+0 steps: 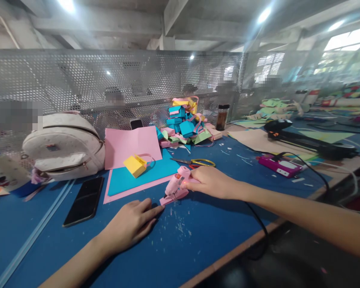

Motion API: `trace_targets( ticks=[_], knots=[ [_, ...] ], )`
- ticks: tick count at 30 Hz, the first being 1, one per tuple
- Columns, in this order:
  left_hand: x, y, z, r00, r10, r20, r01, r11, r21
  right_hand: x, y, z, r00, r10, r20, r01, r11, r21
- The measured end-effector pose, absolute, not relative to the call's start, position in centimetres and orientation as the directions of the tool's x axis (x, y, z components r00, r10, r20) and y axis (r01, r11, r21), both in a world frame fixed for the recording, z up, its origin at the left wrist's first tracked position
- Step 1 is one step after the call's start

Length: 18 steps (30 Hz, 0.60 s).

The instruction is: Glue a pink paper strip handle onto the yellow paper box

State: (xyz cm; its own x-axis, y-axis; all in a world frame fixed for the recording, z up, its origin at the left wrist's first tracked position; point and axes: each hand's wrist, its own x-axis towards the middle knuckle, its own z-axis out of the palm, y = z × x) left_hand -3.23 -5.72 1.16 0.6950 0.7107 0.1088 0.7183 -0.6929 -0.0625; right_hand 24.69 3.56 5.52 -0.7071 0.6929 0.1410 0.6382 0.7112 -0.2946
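Note:
My right hand (211, 182) is wrapped round a pink hot glue gun (175, 185), whose nozzle points down and left toward the table. Below the nozzle lies a flat pink strip (180, 196), apparently paper; the gun hides part of it. My left hand (133, 222) rests on the table with its index finger stretched out, the fingertip at the strip's left end. Its other fingers are partly bent, with nothing seen in them. Just behind the gun are yellow-handled scissors (202, 162). A small yellow paper bag (135, 165) with a pink handle sits on blue paper (150, 174).
A black phone (84, 200) and a white backpack (67, 146) are at left. Behind stands a heap of coloured paper bags (183, 124) near a bottle (222, 117). At right lies a purple power strip (280, 165); a black cord (259, 220) hangs over the table edge.

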Motion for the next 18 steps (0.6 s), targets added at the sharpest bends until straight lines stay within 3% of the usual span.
trace_targets(
  ticks=[12, 18],
  knots=[
    [-3.2, -5.7, 1.2, 0.702, 0.702, 0.121, 0.711, -0.7, -0.061, 24.5, 3.6, 5.6, -0.697, 0.7, 0.159, 0.648, 0.709, -0.28],
    [-3.1, -5.8, 1.3, 0.697, 0.711, 0.093, 0.717, -0.694, -0.063, 23.9, 3.5, 5.5, -0.74, 0.648, 0.181, 0.573, 0.748, -0.334]
  ],
)
